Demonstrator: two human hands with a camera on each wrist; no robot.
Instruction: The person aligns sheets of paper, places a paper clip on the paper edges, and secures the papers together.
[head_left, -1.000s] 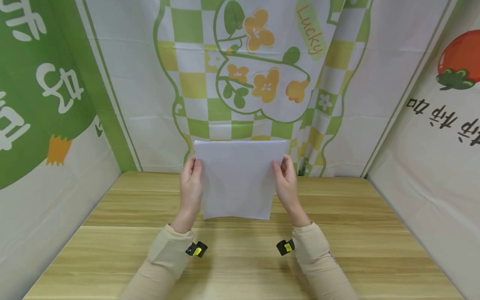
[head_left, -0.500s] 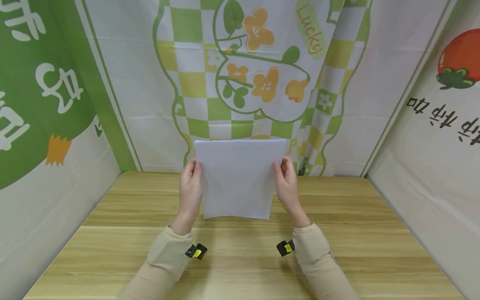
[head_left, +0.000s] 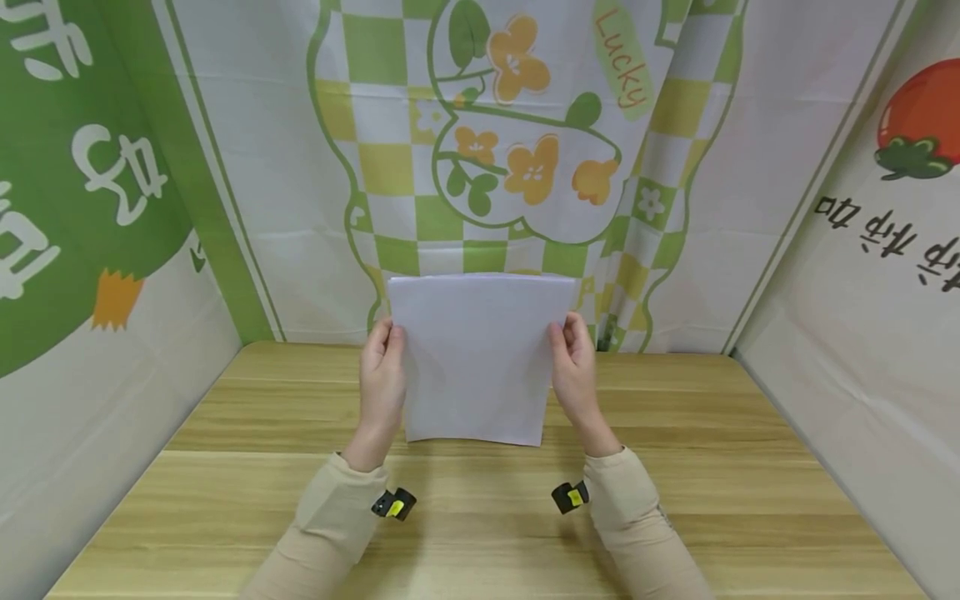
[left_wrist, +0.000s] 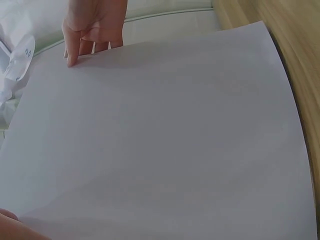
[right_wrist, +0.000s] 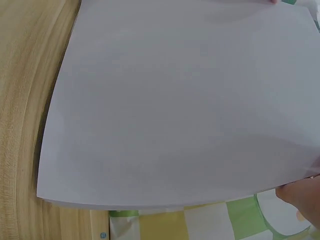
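Note:
A stack of blank white paper (head_left: 474, 358) is tilted up between my hands, its lower edge close over the wooden table. My left hand (head_left: 381, 379) grips the left side, thumb on the face toward me and fingers behind. On the opposite side my right hand (head_left: 576, 375) pinches the edge the same way, a little above mid-height. Layered sheet edges show at one corner of the paper (right_wrist: 150, 125) in the right wrist view. In the left wrist view the right hand's fingers (left_wrist: 73, 47) hang over the far edge, and part of the left hand (left_wrist: 17, 227) shows at the bottom corner.
The wooden table (head_left: 480, 533) spreads beneath both forearms. Behind it hangs a green-and-yellow checked curtain (head_left: 382, 171), with printed cloth walls at left and right. A black wrist camera (head_left: 393, 504) sits by the left cuff, another black camera (head_left: 570, 497) by the right.
The paper has shifted slightly between the hands: its top edge sits a bit higher and bows more, and its bottom edge reaches slightly lower. Both hands keep their grip almost in place.

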